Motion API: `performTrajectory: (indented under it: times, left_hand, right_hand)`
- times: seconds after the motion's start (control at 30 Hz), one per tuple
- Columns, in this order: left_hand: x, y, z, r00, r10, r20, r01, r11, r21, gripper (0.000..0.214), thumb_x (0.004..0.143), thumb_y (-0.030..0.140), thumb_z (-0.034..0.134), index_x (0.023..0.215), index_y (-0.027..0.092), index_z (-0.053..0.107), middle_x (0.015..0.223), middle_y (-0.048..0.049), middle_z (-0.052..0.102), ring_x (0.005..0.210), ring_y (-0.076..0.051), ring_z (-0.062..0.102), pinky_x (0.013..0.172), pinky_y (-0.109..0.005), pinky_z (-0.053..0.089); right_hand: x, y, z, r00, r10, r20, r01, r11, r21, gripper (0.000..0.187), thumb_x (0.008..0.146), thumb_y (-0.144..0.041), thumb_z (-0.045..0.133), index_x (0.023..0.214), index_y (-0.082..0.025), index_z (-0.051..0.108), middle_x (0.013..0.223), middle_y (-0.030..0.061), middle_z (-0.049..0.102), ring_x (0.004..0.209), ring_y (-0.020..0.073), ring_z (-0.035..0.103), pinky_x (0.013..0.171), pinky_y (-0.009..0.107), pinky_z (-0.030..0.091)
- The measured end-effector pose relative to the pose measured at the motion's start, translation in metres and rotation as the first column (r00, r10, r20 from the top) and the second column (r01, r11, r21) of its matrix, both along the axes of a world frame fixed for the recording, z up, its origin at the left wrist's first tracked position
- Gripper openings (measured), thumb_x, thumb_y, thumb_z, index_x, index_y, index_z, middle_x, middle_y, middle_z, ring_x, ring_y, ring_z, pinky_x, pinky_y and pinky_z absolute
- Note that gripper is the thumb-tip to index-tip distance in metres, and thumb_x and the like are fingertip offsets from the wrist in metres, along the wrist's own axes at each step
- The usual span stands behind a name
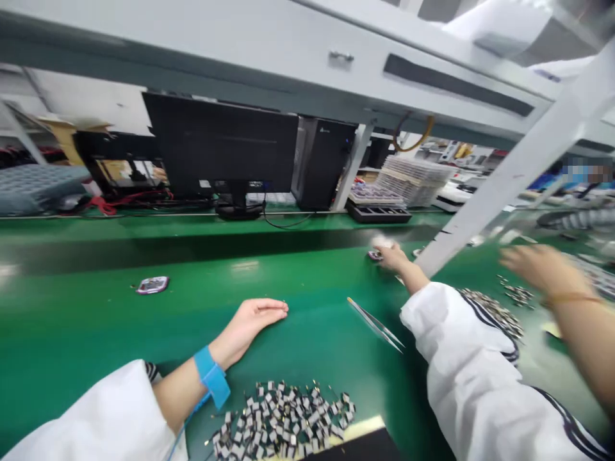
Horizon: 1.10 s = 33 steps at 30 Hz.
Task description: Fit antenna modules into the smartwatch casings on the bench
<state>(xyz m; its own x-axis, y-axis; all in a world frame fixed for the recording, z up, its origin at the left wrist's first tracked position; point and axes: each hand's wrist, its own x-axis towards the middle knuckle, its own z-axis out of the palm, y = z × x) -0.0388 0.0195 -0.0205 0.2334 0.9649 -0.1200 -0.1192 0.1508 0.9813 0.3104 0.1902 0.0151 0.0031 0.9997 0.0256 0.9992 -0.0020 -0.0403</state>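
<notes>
My left hand (250,323) lies relaxed on the green mat (96,320), fingers stretched out and holding nothing; a blue wrist strap (211,378) circles its wrist. My right hand (393,256), in a white sleeve, reaches far forward to the edge of the dark belt strip (192,246), its fingers closed over a small round dark part (375,255). A pair of tweezers (375,324) lies on the mat between my arms. A pile of several small metal components (283,416) sits near the front edge by my left forearm.
Another small round part (152,285) lies alone on the mat at left. Another person's blurred hand (542,269) reaches in from the right over more loose components (494,310). A slanted white post (519,166), a monitor (225,147), a computer tower (321,163) and stacked trays (413,179) stand behind.
</notes>
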Motion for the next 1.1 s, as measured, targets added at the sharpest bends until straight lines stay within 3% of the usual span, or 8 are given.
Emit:
performTrajectory:
  times: [0.2, 0.33, 0.5, 0.6, 0.73, 0.83, 0.93, 1.1]
  left_hand:
    - [0.000, 0.004, -0.002, 0.990, 0.027, -0.141, -0.010, 0.992, 0.122, 0.029, 0.065, 0.034, 0.067, 0.081, 0.009, 0.064, 0.088, -0.0104, 0.065, 0.083, -0.019, 0.060, 0.079, -0.026, 0.048]
    - [0.001, 0.001, -0.005, 0.972, 0.044, -0.230, 0.005, 0.978, 0.210, 0.026, 0.068, 0.030, 0.063, 0.083, 0.008, 0.063, 0.085, -0.0109, 0.065, 0.078, -0.018, 0.062, 0.074, -0.026, 0.051]
    - [0.006, -0.007, 0.001, 0.928, 0.073, -0.365, 0.074, 0.925, 0.374, 0.017, 0.073, 0.023, 0.056, 0.083, 0.012, 0.064, 0.087, -0.0070, 0.062, 0.079, -0.014, 0.059, 0.076, -0.023, 0.050]
    - [0.010, -0.010, 0.006, 0.884, 0.041, -0.466, 0.199, 0.868, 0.454, 0.014, 0.073, 0.020, 0.055, 0.081, 0.015, 0.066, 0.084, -0.0044, 0.062, 0.077, -0.013, 0.058, 0.074, -0.022, 0.048]
    - [0.013, -0.012, 0.009, 0.814, -0.054, -0.578, 0.391, 0.788, 0.476, 0.016, 0.075, 0.017, 0.053, 0.085, 0.018, 0.066, 0.085, -0.0025, 0.064, 0.078, -0.013, 0.058, 0.074, -0.022, 0.046]
    - [0.013, -0.012, 0.009, 0.721, -0.022, -0.692, 0.515, 0.685, 0.515, 0.019, 0.080, 0.016, 0.048, 0.090, 0.018, 0.064, 0.091, -0.0026, 0.063, 0.084, -0.013, 0.058, 0.077, -0.020, 0.045]
    - [0.012, -0.012, 0.007, 0.666, 0.052, -0.744, 0.573, 0.603, 0.555, 0.018, 0.082, 0.016, 0.047, 0.091, 0.016, 0.062, 0.092, -0.0031, 0.063, 0.085, -0.013, 0.058, 0.078, -0.020, 0.045]
    - [0.011, -0.014, 0.008, 0.633, 0.110, -0.767, 0.596, 0.562, 0.573, 0.015, 0.083, 0.016, 0.047, 0.089, 0.014, 0.061, 0.089, -0.0026, 0.063, 0.085, -0.012, 0.057, 0.078, -0.021, 0.046]
  right_hand:
    - [0.003, 0.007, 0.009, 0.998, 0.056, 0.008, -0.055, 0.996, -0.063, 0.024, 0.083, -0.033, 0.047, 0.095, -0.013, 0.053, 0.093, 0.0041, 0.056, 0.082, 0.0124, 0.054, 0.073, 0.031, 0.047]
    - [-0.038, -0.038, 0.008, 0.986, 0.163, -0.043, -0.162, 0.986, 0.030, 0.030, 0.075, -0.040, 0.055, 0.086, -0.011, 0.057, 0.080, 0.0074, 0.058, 0.076, 0.0178, 0.055, 0.070, 0.033, 0.045]
    - [-0.118, -0.134, -0.013, 0.798, 0.550, -0.247, -0.560, 0.828, 0.035, 0.029, 0.066, -0.039, 0.062, 0.087, -0.020, 0.058, 0.087, 0.0024, 0.058, 0.085, 0.0167, 0.052, 0.079, 0.027, 0.041]
    - [-0.146, -0.164, -0.025, 0.665, 0.626, -0.408, -0.671, 0.740, 0.042, 0.031, 0.067, -0.036, 0.064, 0.091, -0.019, 0.055, 0.089, 0.0016, 0.055, 0.081, 0.0117, 0.052, 0.072, 0.021, 0.043]
    - [-0.148, -0.161, -0.032, 0.528, 0.606, -0.595, -0.699, 0.708, 0.101, 0.028, 0.072, -0.035, 0.060, 0.093, -0.017, 0.056, 0.087, 0.0038, 0.054, 0.077, 0.0122, 0.053, 0.066, 0.023, 0.044]
    - [-0.139, -0.154, -0.034, 0.474, 0.587, -0.656, -0.702, 0.702, 0.121, 0.016, 0.083, -0.025, 0.045, 0.090, -0.017, 0.057, 0.086, 0.0037, 0.057, 0.078, 0.0115, 0.054, 0.068, 0.024, 0.044]
    - [-0.134, -0.156, -0.036, 0.454, 0.587, -0.670, -0.667, 0.723, 0.181, 0.020, 0.085, -0.019, 0.038, 0.092, -0.016, 0.057, 0.086, 0.0040, 0.058, 0.079, 0.0114, 0.054, 0.070, 0.024, 0.044]
    - [-0.133, -0.167, -0.038, 0.459, 0.624, -0.633, -0.714, 0.683, 0.155, 0.043, 0.076, -0.034, 0.055, 0.114, -0.017, 0.044, 0.105, 0.0073, 0.051, 0.078, 0.0130, 0.053, 0.065, 0.025, 0.045]
